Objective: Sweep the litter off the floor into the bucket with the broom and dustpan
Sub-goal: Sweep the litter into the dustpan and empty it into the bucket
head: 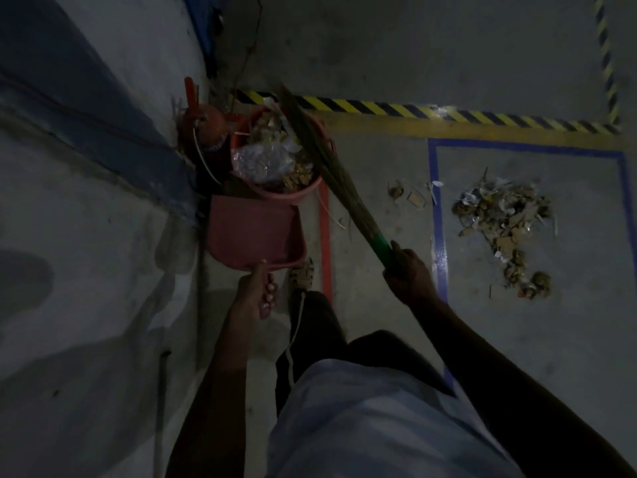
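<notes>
- Left hand (255, 291) grips the red dustpan (253, 232) handle, pan beside the bucket (275, 193).
- Right hand (408, 270) clasps the grass broom (331, 167), bristles over the full bucket.
- Litter pile (503, 219) lies inside blue floor tape (437, 208).
- No readable writing.

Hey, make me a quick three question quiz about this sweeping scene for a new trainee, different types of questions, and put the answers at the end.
1. True or false: the dustpan looks empty of litter.
2. Multiple choice: the big litter pile on the floor lies
A. inside the blue taped box
B. on the red tape line
C. in the dustpan
3. Fill in: the right hand grips the broom at its ____ coloured handle sleeve.

Key
1. True. The left hand holds it beside the full bucket, and its tray shows bare.
2. A.
3. Green.
</notes>
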Tool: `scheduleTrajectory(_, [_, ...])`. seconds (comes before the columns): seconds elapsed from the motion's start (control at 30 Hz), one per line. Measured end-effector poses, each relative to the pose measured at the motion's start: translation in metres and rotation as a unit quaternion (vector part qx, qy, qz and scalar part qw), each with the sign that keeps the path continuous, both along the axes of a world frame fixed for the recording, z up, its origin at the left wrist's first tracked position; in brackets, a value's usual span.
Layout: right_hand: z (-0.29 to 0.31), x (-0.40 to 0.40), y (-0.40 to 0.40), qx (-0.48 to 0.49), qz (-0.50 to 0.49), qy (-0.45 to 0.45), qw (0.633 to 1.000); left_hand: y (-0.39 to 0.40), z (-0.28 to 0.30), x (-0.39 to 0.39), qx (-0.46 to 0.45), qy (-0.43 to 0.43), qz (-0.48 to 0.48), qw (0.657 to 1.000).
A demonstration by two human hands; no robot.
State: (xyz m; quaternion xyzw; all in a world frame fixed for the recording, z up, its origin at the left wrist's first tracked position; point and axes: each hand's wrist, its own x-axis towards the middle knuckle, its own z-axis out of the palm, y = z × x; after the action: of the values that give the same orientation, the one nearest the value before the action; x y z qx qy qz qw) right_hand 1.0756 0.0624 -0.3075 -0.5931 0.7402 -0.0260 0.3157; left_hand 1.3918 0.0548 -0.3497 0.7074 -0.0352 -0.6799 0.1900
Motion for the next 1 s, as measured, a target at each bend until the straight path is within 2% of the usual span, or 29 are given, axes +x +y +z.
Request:
scheduleTrajectory(0.17, [-0.025, 0.006, 0.042, 0.018, 0.062, -0.038, 0.997, 0.063, -0.020, -0.011, -0.007, -0.019, 0.089, 0.996])
scheduleTrajectory(0.4, [-0.093, 0.002, 0.096, 0.069, 0.128, -0.070, 0.987, 0.139, -0.065, -0.044, 0.005, -0.026, 0.186, 0.982])
scheduleTrajectory(0.63, [-0.209, 0.027, 0.108, 0.120, 0.158, -0.068, 0.978, 0.183, -0.161, -0.041, 0.031, -0.009, 0.264, 0.964])
scheduleTrajectory(0.9, [-0.365, 0.084, 0.068, 0.130, 0.199, -0.076, 0.968, 0.183, -0.296, -0.017, 0.046, -0.026, 0.304, 0.951])
scheduleTrajectory(1.0, [-0.419, 0.107, 0.053, 0.136, 0.232, -0.070, 0.961, 0.175, -0.327, -0.016, 0.036, -0.021, 0.304, 0.952])
